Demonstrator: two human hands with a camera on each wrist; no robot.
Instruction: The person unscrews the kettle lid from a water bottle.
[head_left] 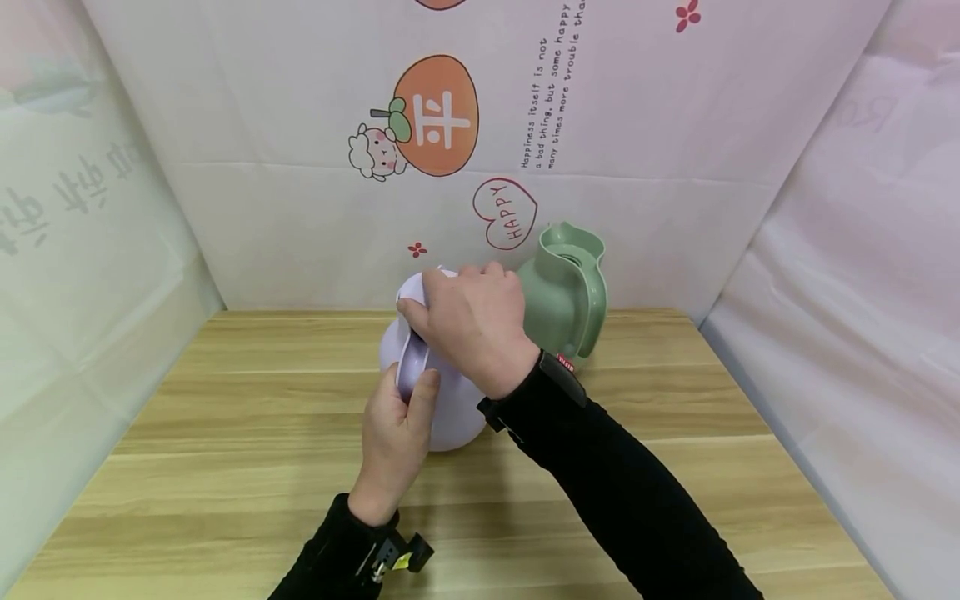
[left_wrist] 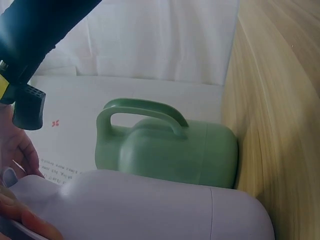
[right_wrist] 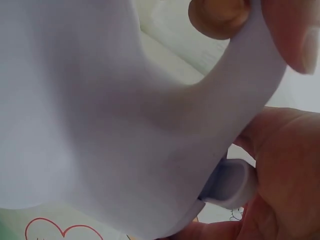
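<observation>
A lavender thermos jug (head_left: 457, 421) stands upright on the table, its handle toward the person. My left hand (head_left: 396, 433) grips that handle, thumb on the near side. Over the jug's top lies my right hand (head_left: 480, 325), its fingers curled around the mouth and covering most of it. In the right wrist view a small curved lavender piece (right_wrist: 234, 184) sticks out at the mouth, against the right hand. Right behind, to the right, is a green thermos jug (head_left: 551, 312) with a similar handle and a wavy rim.
The wooden table (head_left: 247, 450) reaches back to a white printed cloth (head_left: 285, 233). More white cloth hangs along the left and right sides. A small red tag (head_left: 565, 362) shows low by the green jug, close to the right sleeve.
</observation>
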